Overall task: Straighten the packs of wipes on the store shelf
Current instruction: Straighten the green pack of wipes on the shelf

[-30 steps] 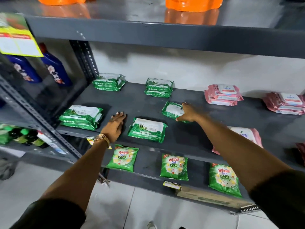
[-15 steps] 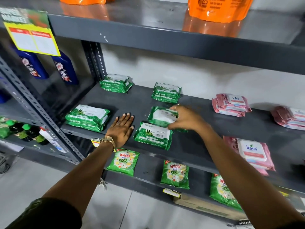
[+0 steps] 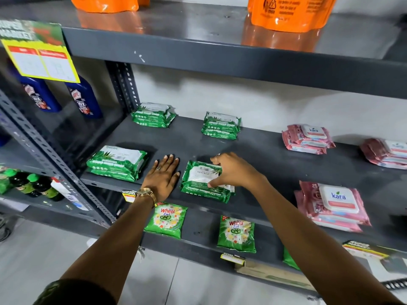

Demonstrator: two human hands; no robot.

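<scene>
The person is wearing dark sleeves pushed up toward the elbows, the left sleeve (image 3: 74,292) showing an olive-green tinge. The left hand (image 3: 163,176) is wearing a gold wristwatch (image 3: 145,192) and a finger ring — the right hand (image 3: 233,171) is wearing a thin ring (image 3: 217,156) too.

Wipes packs (image 3: 207,181) green, white label, leaf print. Other wipes packs (image 3: 332,205) pink, white lid. Shelf (image 3: 275,159) dark grey. Pouches (image 3: 286,12) orange. Bottles (image 3: 84,100) blue. Sachets (image 3: 166,219) green, flower print.
</scene>
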